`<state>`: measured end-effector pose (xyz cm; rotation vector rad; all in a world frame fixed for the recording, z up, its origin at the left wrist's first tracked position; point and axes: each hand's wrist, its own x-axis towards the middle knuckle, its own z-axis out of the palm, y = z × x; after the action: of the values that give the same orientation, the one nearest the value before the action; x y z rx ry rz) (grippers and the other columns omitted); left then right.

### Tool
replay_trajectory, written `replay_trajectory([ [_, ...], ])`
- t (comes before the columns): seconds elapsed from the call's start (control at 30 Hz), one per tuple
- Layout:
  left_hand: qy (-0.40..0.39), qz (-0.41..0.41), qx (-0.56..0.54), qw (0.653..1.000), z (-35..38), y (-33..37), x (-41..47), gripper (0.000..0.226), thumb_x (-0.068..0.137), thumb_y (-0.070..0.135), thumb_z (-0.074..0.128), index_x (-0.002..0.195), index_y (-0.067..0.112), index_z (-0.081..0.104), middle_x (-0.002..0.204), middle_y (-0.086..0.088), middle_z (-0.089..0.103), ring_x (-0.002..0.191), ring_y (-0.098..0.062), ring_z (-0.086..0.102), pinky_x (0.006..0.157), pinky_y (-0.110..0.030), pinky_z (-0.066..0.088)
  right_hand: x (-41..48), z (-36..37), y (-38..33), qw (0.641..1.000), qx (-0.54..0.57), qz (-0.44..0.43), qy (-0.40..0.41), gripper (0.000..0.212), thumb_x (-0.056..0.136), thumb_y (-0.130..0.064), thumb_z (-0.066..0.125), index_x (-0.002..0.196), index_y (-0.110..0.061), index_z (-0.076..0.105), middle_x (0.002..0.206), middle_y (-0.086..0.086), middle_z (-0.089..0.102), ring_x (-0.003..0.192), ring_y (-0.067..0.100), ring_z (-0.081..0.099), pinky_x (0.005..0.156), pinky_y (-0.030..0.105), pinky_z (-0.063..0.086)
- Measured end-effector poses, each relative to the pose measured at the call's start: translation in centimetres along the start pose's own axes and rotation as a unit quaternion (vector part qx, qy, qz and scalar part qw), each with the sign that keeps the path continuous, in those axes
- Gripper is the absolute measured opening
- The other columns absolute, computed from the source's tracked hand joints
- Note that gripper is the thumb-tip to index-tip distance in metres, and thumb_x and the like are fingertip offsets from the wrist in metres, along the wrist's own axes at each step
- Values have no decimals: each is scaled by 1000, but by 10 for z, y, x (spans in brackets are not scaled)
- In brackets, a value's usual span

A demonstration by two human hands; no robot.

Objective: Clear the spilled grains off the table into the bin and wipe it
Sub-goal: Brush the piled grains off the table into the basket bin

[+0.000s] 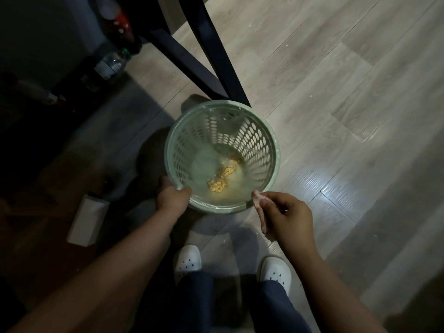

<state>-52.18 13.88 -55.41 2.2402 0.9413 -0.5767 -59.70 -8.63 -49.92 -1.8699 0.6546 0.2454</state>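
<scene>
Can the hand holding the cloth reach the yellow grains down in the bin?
Probably yes. The right hand is at the open rim of the green bin, and nothing covers the grains at the bottom. It is pinching a crumpled cloth, though, while the left hand holds the rim.

Your left hand grips the bin rim, forearm stretched forward; your right hand, fingers curled, pinches a crumpled cloth.
</scene>
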Motion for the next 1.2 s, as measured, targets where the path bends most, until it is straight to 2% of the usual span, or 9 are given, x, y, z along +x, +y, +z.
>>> replay_trajectory([
  [0.17,13,27,3,1000,-28,6,-57,38,76,9,68,110,2,54,113,-22,63,104,-37,59,83,-36,46,-25,-27,-32,1000,12,15,2,14,91,-14,66,96,-19,78,81,-8,73,66,0,66,59,15,52],
  [0.33,-17,25,-20,999,-74,7,-131,40,80,9,65,118,9,54,115,-16,63,103,-33,59,83,-33,45,-74,-74,-86,999,31,11,-8,11,90,-18,69,94,-21,79,80,-11,74,73,1,69,64,26,58],
  [0.43,-20,7,-22,1000,-106,12,-183,40,82,10,65,120,9,54,115,-15,63,104,-34,59,79,-31,43,-109,-103,-122,1000,26,-7,-15,10,89,-19,71,90,-24,78,77,-18,73,74,-4,68,64,14,53],
  [0.53,-13,-2,-43,999,-139,14,-237,42,81,9,65,121,8,55,116,-17,63,107,-34,58,82,-32,43,-144,-134,-160,999,1,-30,-34,8,88,-21,73,92,-19,79,79,-14,73,74,-8,66,60,5,45],
  [0.67,-2,-26,-83,996,-182,12,-304,42,80,9,66,121,7,56,117,-18,63,108,-34,59,85,-35,45,-191,-171,-209,996,-12,-63,-55,11,88,-21,73,94,-15,79,82,-6,73,71,-7,65,55,3,43],
  [0.77,-2,-49,-114,992,-213,5,-342,42,79,11,67,119,8,56,115,-17,63,106,-34,59,86,-36,48,-222,-187,-240,994,-11,-86,-66,9,89,-21,71,93,-17,78,76,-5,73,63,3,67,50,8,45],
  [0.87,6,-70,-143,987,-245,-8,-369,39,79,14,67,116,12,55,108,-11,62,102,-33,60,86,-42,52,-252,-191,-267,991,-8,-103,-81,10,89,-21,71,94,-16,78,73,-6,73,61,12,68,49,13,49],
  [1.07,37,-100,-187,977,-299,-59,-413,28,79,17,67,103,19,54,101,-9,63,90,-31,63,78,-45,56,-304,-164,-301,976,-48,-162,-136,10,90,-20,69,95,-21,77,78,-10,73,67,5,68,59,18,55],
  [1.2,62,-127,-208,968,-324,-103,-437,28,75,16,67,100,18,56,101,-11,64,90,-34,64,79,-48,56,-341,-135,-311,962,-70,-188,-185,12,91,-14,68,93,-20,77,74,-6,73,61,11,67,52,16,51],
])
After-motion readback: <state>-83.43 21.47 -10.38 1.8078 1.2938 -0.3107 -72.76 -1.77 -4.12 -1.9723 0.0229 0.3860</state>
